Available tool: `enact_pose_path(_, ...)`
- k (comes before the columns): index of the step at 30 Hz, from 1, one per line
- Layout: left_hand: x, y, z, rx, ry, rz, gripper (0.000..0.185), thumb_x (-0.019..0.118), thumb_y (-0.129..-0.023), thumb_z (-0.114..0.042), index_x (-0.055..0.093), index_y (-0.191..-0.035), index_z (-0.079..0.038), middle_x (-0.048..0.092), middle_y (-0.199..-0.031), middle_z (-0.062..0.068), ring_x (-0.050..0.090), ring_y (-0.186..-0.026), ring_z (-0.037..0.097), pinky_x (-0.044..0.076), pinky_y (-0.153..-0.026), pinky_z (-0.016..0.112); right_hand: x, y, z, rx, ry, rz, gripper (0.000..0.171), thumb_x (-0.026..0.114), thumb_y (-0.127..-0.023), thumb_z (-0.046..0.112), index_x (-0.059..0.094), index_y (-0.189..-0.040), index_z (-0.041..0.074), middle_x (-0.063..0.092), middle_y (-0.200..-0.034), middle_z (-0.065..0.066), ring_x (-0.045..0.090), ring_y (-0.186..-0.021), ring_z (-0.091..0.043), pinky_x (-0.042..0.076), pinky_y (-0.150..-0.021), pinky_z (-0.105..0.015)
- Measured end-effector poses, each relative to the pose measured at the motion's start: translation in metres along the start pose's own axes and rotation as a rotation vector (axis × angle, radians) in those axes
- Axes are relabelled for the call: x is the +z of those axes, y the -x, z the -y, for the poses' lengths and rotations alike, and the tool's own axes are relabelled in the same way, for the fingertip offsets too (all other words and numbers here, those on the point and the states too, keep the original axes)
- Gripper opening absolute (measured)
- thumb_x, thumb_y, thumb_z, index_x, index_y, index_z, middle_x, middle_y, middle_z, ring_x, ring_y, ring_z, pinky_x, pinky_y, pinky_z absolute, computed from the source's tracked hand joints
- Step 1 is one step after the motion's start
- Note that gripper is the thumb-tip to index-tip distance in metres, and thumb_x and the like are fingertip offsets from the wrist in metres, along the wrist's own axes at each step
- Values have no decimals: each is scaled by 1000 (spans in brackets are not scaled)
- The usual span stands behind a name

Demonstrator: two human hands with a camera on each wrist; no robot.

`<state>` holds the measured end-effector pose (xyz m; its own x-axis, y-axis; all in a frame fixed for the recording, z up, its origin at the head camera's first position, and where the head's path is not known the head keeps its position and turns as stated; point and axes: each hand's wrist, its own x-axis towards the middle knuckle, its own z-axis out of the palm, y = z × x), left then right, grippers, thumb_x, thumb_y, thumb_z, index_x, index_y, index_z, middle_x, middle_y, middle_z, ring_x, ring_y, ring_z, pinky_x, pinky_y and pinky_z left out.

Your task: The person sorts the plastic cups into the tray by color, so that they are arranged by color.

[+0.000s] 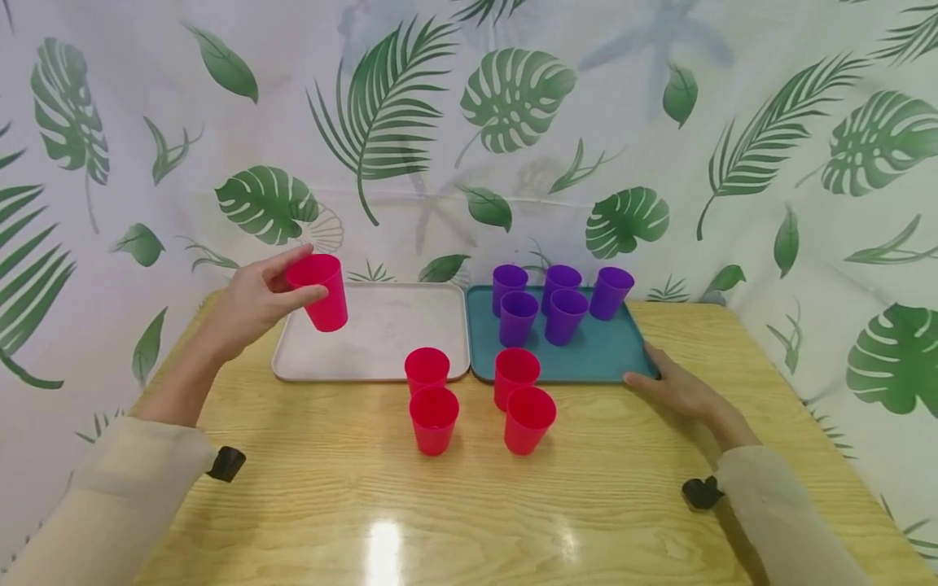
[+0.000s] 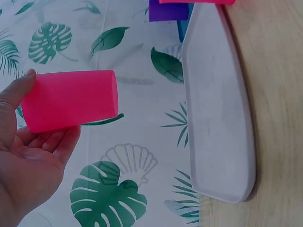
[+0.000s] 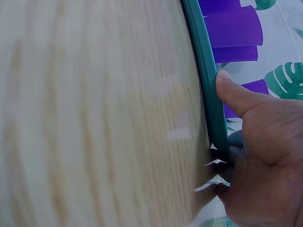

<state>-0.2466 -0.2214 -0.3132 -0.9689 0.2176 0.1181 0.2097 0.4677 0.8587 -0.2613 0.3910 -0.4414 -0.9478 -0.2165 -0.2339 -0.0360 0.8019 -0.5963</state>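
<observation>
Left hand (image 1: 245,309) holds a red cup (image 1: 328,297); right hand (image 1: 681,389) grips the teal tray (image 1: 608,358).
The held cup is raised at nine o'clock in the head view, apart from the white tray (image 1: 399,334); the right hand is at the teal tray's four o'clock corner. Five purple cups (image 1: 611,295) stand there, four other red cups (image 1: 530,425) toward six o'clock.

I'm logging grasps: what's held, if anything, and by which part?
The left hand holds a red cup near its rim; the right hand grips the teal tray at its near right corner.
</observation>
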Motion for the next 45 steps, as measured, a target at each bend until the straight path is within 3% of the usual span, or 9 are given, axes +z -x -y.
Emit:
enact_pose_path(10, -4, -34, 3, -50, 28, -91, 80, 68, -100, -32, 26, -165, -13, 50, -145, 20, 49, -125, 31, 52, -79, 12, -1, 3, -4, -23, -52, -31, 100, 56, -105, 49, -2, -160, -10, -1, -162, -42, 1, -148, -61, 4, -117, -73)
enact_pose_path(15, -1, -46, 14, -66, 39, -112, 80, 68, -101, -32, 25, -165, -11, 49, -146, 21, 48, -126, 32, 52, -80, 14, 1, 2, -8, -18, -52, -32, 101, 55, -104, 53, -1, -161, -7, 0, -164, -39, 1, -149, -59, 6, -118, -72)
enact_pose_path(19, 0, -54, 30, -95, 40, -131, 82, 67, -100, -34, 24, -165, -10, 47, -149, 23, 46, -130, 36, 53, -89, 23, 2, 2, -7, 9, -28, -28, 100, 54, -105, 52, -2, -160, -9, -1, -163, -41, 1, -148, -61, 5, -117, -73)
enact_pose_path(23, 3, -59, 50, -139, 40, -168, 83, 66, -101, -34, 20, -166, -10, 41, -156, 24, 43, -135, 39, 50, -106, 44, 2, 1, -5, 9, -26, -19, 99, 53, -105, 51, -3, -160, -9, -2, -162, -42, 0, -148, -61, 5, -117, -74)
enact_pose_path(26, 7, -62, 65, -161, 60, -181, 83, 66, -102, -30, 17, -166, -10, 36, -160, 24, 40, -139, 41, 44, -113, 52, 2, 0, -7, 17, -39, -18, 101, 54, -104, 55, -3, -161, -7, -2, -164, -39, 0, -150, -59, 4, -119, -72)
enact_pose_path(31, 13, -64, 81, -194, 50, -204, 84, 66, -102, -26, 14, -166, -9, 32, -162, 26, 37, -143, 44, 43, -114, 53, 1, -2, -13, 10, -50, -22, 105, 54, -101, 60, -2, -162, -5, -2, -165, -37, -1, -150, -57, 4, -119, -71)
enact_pose_path(36, 20, -69, 92, -217, 2, -219, 83, 65, -102, -25, 16, -165, -5, 30, -163, 28, 34, -145, 47, 40, -115, 53, 0, 1, -9, 2, -32, -35, 100, 54, -104, 53, -1, -161, -8, -2, -163, -40, 0, -149, -60, 5, -117, -73)
enact_pose_path(40, 25, -72, 98, -229, -52, -219, 81, 64, -102, -25, 18, -164, -2, 22, -166, 28, 28, -148, 48, 36, -118, 54, 1, 3, -6, -9, -28, -37, 98, 54, -105, 50, -2, -160, -9, -2, -162, -42, 0, -148, -61, 4, -117, -73)
enact_pose_path(45, 30, -73, 100, -257, -40, -227, 81, 64, -102, -24, 17, -164, -3, 23, -165, 29, 30, -147, 48, 36, -118, 54, 1, 4, -7, -18, -50, -41, 98, 54, -105, 49, -2, -160, -8, -1, -163, -41, 0, -149, -60, 4, -117, -72)
